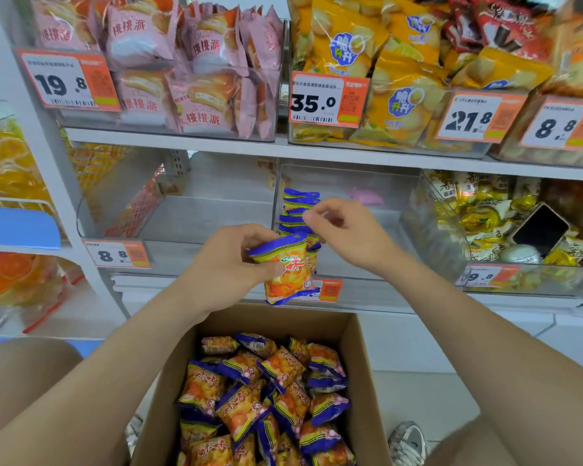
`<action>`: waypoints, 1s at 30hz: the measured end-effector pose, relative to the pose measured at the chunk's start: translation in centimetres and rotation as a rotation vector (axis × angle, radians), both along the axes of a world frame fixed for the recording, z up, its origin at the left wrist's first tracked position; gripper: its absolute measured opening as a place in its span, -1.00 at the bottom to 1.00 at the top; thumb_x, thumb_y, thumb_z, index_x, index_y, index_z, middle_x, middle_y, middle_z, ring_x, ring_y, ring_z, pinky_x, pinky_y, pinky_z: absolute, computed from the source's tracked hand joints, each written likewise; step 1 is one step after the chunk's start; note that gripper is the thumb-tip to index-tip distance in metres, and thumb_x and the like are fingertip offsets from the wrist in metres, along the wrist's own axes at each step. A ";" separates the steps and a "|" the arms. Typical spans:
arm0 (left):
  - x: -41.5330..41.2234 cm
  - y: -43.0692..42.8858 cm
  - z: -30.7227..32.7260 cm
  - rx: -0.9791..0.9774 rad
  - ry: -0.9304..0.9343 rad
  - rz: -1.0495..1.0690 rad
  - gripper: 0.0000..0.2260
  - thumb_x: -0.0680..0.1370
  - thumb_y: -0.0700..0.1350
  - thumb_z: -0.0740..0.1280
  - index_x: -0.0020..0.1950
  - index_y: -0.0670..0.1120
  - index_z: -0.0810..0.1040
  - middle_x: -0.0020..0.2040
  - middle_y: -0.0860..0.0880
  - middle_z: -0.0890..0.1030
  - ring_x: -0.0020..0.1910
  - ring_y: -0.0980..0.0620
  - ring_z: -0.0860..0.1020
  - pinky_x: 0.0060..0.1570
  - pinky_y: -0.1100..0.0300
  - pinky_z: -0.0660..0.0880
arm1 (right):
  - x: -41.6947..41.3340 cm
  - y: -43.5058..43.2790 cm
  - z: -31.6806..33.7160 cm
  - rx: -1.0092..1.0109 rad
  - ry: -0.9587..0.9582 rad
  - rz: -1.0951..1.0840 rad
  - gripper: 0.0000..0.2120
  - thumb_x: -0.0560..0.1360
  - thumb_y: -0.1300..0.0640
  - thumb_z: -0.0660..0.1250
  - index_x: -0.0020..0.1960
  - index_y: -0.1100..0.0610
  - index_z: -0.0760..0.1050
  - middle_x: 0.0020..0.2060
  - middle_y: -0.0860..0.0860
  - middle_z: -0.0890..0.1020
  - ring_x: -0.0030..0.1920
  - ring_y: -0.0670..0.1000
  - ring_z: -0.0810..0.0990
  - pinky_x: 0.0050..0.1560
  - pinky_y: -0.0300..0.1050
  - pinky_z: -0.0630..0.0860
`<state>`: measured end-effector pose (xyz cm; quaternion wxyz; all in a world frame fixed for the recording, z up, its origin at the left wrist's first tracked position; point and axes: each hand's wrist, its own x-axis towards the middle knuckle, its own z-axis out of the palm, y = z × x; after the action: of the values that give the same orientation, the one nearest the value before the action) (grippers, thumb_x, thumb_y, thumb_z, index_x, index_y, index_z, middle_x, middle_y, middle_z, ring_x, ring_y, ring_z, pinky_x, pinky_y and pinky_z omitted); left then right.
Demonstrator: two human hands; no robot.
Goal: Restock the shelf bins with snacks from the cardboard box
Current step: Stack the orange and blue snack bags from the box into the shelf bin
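I'm seeing white metal shelving (216, 144) filling the far side, with its pale upright (44, 169) running down on the left. Orange-and-white price tags (69, 79) are hanging along the shelf edges. A blue ledge (17, 227) is poking in at the far left. Pale floor tiles (428, 391) with thin joint lines are showing near right. Flat, even light is falling across everything.

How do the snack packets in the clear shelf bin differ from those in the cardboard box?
The row of packets in the clear bin stands on edge, tidy; the loose packets in the cardboard box lie jumbled at all angles. The row is short; the loose packets are many more. Both share the same orange-and-blue wrapper.
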<state>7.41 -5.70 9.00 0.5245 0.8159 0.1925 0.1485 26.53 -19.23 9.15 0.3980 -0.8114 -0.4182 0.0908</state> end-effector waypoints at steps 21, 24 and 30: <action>4.3 1.4 -1.3 0.502 0.162 0.064 -0.68 0.65 -0.17 0.33 0.41 -0.08 0.48 0.17 -0.03 0.71 0.03 0.00 0.65 0.05 0.01 0.64 | 0.9 -0.7 -2.0 -0.360 0.077 -0.031 -0.79 0.46 0.08 0.60 0.07 0.01 0.69 -0.21 -0.03 0.65 -0.26 -0.02 0.70 -0.28 -0.17 0.59; 4.1 1.3 -1.5 0.478 0.145 0.055 -0.68 0.66 -0.15 0.34 0.43 -0.04 0.48 0.23 -0.01 0.68 0.04 0.03 0.64 0.01 0.08 0.64 | 0.8 -0.2 -1.6 -0.377 0.172 -0.046 -0.80 0.42 0.07 0.62 0.02 0.01 0.70 -0.13 0.05 0.73 -0.20 0.01 0.76 -0.22 -0.08 0.70; 3.5 1.1 -1.9 0.487 0.133 0.017 -0.54 0.66 -0.13 0.38 0.55 0.03 0.41 0.37 0.02 0.62 0.05 0.06 0.57 0.02 0.19 0.52 | 0.1 1.1 -1.8 -0.481 0.144 -0.049 -0.82 0.49 0.00 0.57 0.03 0.05 0.74 -0.05 0.00 0.75 -0.06 -0.01 0.72 -0.07 -0.04 0.69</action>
<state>10.87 -4.59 7.14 0.2974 0.9246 0.1920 0.1407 26.63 -18.11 7.34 0.2241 -0.8843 -0.3352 0.2355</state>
